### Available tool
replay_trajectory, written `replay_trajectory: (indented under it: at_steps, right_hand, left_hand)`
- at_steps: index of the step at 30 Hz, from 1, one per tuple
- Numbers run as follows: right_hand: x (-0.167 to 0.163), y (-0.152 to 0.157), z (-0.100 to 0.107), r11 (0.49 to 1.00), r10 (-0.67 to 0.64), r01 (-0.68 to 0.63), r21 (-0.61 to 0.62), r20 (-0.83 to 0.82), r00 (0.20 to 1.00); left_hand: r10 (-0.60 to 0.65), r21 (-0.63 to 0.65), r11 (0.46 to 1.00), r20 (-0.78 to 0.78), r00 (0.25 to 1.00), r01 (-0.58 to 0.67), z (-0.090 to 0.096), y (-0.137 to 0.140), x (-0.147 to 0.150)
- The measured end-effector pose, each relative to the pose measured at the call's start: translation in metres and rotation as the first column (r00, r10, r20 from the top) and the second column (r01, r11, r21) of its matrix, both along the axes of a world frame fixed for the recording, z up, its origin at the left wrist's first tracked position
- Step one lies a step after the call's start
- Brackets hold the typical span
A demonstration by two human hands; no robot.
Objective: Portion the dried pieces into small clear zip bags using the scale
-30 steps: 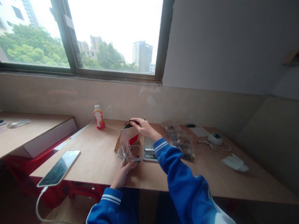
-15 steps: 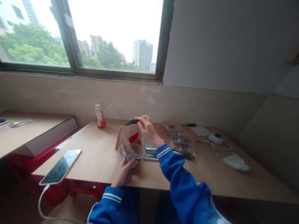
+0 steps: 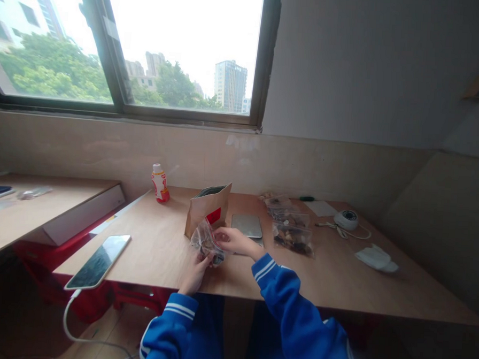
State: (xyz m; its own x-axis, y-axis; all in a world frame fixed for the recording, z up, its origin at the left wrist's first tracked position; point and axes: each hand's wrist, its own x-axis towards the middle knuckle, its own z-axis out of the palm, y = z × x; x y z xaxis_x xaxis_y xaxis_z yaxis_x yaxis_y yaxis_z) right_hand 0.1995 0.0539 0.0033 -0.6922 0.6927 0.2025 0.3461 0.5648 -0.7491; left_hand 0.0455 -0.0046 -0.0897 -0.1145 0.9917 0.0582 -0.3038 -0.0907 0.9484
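A clear zip bag [image 3: 204,240] with dark and brown bits in it is in my left hand [image 3: 196,271], whose fingers are closed round its lower part. At the bag's upper right edge is my right hand [image 3: 231,239], its fingers bent together against the plastic. Just behind the zip bag stands an open brown paper pouch [image 3: 206,207] with a red label. To the right of the pouch, a flat digital scale [image 3: 247,226] is partly covered by my right hand.
Several filled clear bags [image 3: 292,237] lie right of the scale. Farther right are a white dome camera [image 3: 346,220] with its cable and a crumpled white tissue [image 3: 376,258]. A red-and-white bottle [image 3: 160,184] stands back left; a phone [image 3: 98,262] on a cable lies at the front left edge.
My right hand has come down from the top of the paper pouch to the side of the zip bag. The left hand still holds the bag.
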Motion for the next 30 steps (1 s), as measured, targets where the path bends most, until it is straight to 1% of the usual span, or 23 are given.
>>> replay_trajectory:
  at_steps: [3,6,10,14,17,20,22,24,27,30]
  right_hand:
    - [-0.004,0.001,-0.010,0.994,0.076,-0.082,0.074,0.075,0.994]
    - [-0.005,0.004,-0.018,0.988,0.125,-0.133,0.076,0.103,0.987]
    - [-0.009,0.005,-0.025,0.994,0.083,-0.091,0.064,0.120,0.989]
    - [-0.012,0.002,-0.028,0.995,0.068,-0.076,0.061,0.126,0.990]
    - [-0.015,0.001,-0.032,0.997,0.054,-0.058,0.060,0.056,0.997]
    - [-0.017,0.003,-0.037,0.999,-0.019,0.022,0.048,-0.058,0.998]
    - [-0.017,0.005,-0.040,0.996,-0.092,0.093,0.002,-0.128,0.988]
    - [-0.016,0.006,-0.040,0.989,-0.143,0.135,-0.057,-0.180,0.973]
    - [-0.014,0.004,-0.039,0.987,-0.131,0.111,-0.112,-0.191,0.973]
    - [-0.014,0.002,-0.035,0.991,-0.100,0.081,-0.111,-0.182,0.978]
  left_hand:
    - [-0.019,0.012,1.000,0.010,1.000,0.019,0.001,0.000,0.001]
    - [-0.037,-0.017,0.999,0.020,0.999,0.037,-0.003,0.001,-0.001]
    - [-0.030,-0.081,0.996,0.098,0.995,0.039,-0.005,0.001,-0.001]
    - [-0.052,-0.117,0.991,0.135,0.989,0.068,-0.001,-0.002,0.000]
    - [-0.046,-0.114,0.991,0.170,0.984,0.066,0.002,-0.002,0.000]
    - [-0.015,-0.105,0.994,0.208,0.978,0.038,0.000,0.000,-0.002]
    - [0.009,-0.091,0.996,0.228,0.974,0.012,-0.002,0.001,-0.004]
    - [0.033,-0.097,0.995,0.240,0.970,-0.010,-0.004,0.002,-0.006]
    - [0.058,-0.125,0.992,0.258,0.964,-0.026,-0.005,0.002,-0.007]
    - [0.066,-0.139,0.990,0.269,0.961,-0.029,-0.004,0.001,-0.007]
